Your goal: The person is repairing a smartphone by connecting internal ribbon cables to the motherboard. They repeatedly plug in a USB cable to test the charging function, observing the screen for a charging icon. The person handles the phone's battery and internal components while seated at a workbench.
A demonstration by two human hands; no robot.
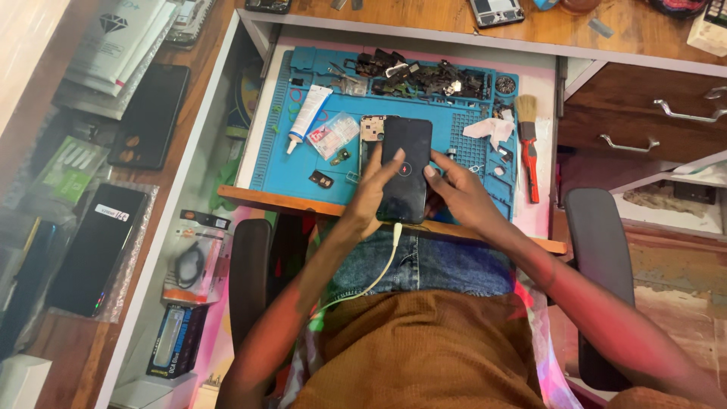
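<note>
my orange shirt (424, 348) fills the foreground; above it both hands clamp the black phone (405, 170) over the blue mat (276, 151), left hand (371, 193) steadying, right hand (458, 193) pressing, white cable (379, 273) plugged in below.

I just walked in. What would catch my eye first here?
Most likely the black phone at the middle, held by both the left hand and the right hand, with a white cable plugged into its lower end. Under it lies a bright blue work mat, with a red-handled brush at its right edge.
</note>
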